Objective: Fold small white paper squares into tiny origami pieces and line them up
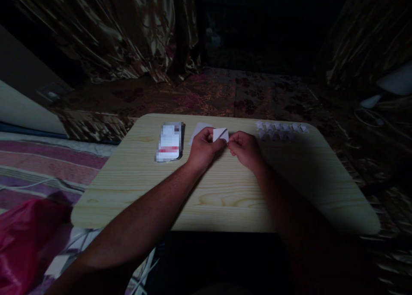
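from afar i list: one folded paper (220,136) above the table (225,205), gripped in the left hand (205,147), its lower right corner pinched by the right hand (245,149), one paper sheet (198,129) behind, small folded pieces (276,126) rightward.

On the table (225,200), paper pieces (277,126) lie right of the hands (203,148), an obscured object (169,142) left.

On the left part of the pale wooden counter (225,196) lies a flat object (169,141), its surface blurred by pixels. Behind the counter there is a dark flowered cloth (209,93) and a shiny curtain (148,33). At left, a pink glossy material (19,243) rests on the striped bedding (28,155).
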A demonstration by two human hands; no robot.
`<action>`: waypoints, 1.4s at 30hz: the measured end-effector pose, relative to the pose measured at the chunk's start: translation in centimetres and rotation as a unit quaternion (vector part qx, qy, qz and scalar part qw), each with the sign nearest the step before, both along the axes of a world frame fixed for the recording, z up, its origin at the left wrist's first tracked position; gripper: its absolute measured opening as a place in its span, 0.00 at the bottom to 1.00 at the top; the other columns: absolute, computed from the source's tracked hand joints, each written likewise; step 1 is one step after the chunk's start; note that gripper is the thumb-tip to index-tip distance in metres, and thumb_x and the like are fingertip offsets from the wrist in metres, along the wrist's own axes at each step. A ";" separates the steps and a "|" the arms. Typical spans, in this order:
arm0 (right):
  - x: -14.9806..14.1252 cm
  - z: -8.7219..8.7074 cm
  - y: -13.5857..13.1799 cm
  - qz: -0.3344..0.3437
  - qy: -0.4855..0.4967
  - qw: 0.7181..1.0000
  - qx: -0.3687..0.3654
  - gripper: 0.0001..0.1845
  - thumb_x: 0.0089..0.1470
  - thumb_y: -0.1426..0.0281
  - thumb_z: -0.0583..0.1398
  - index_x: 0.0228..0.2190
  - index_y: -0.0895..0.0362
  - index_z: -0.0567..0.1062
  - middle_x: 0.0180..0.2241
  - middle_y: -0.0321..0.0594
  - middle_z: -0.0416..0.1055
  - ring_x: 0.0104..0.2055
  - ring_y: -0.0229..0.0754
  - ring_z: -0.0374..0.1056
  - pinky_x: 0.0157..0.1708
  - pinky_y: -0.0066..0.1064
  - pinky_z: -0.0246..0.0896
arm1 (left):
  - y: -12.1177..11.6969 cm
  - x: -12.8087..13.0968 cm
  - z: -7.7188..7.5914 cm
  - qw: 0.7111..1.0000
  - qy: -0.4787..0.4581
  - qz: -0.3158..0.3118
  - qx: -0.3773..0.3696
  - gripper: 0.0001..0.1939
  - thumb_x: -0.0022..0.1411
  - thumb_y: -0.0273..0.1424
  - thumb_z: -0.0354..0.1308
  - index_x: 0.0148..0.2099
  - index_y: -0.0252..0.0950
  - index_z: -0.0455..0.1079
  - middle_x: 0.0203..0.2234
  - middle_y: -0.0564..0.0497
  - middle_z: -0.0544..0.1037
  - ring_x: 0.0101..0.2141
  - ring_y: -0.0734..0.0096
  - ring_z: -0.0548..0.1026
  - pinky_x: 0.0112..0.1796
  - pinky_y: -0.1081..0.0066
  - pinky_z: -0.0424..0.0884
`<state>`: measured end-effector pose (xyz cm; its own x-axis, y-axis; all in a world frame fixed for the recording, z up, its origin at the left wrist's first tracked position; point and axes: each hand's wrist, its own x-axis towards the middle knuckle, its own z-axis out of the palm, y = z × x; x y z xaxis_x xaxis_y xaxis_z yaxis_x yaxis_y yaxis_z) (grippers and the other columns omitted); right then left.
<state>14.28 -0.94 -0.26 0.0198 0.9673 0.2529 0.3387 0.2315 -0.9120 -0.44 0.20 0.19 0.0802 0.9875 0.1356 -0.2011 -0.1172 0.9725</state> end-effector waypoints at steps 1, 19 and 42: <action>-0.1 0.1 0.0 0.002 0.011 1.000 -0.004 0.04 0.46 0.69 0.59 0.25 0.56 0.70 0.18 0.31 0.66 0.20 0.35 0.61 0.21 0.26 0.52 | 0.0 0.0 0.0 1.000 -0.005 0.000 0.000 0.15 0.45 0.29 0.66 0.36 0.35 0.67 0.27 0.55 0.75 0.26 0.77 0.70 0.30 0.75 0.64; -0.1 0.2 0.0 0.009 0.069 0.997 -0.043 0.05 0.44 0.67 0.60 0.24 0.56 0.70 0.16 0.30 0.65 0.17 0.33 0.58 0.18 0.26 0.50 | 0.5 0.0 -0.7 1.000 0.008 0.005 0.021 0.20 0.43 0.26 0.66 0.40 0.35 0.65 0.28 0.53 0.78 0.26 0.74 0.74 0.29 0.75 0.67; 0.2 0.4 0.0 -0.017 0.016 1.000 -0.020 0.04 0.41 0.69 0.60 0.21 0.56 0.70 0.16 0.30 0.64 0.18 0.33 0.56 0.20 0.26 0.47 | 0.5 0.0 -0.7 0.999 0.044 -0.010 0.019 0.22 0.43 0.26 0.67 0.41 0.36 0.65 0.27 0.53 0.77 0.24 0.75 0.73 0.27 0.76 0.67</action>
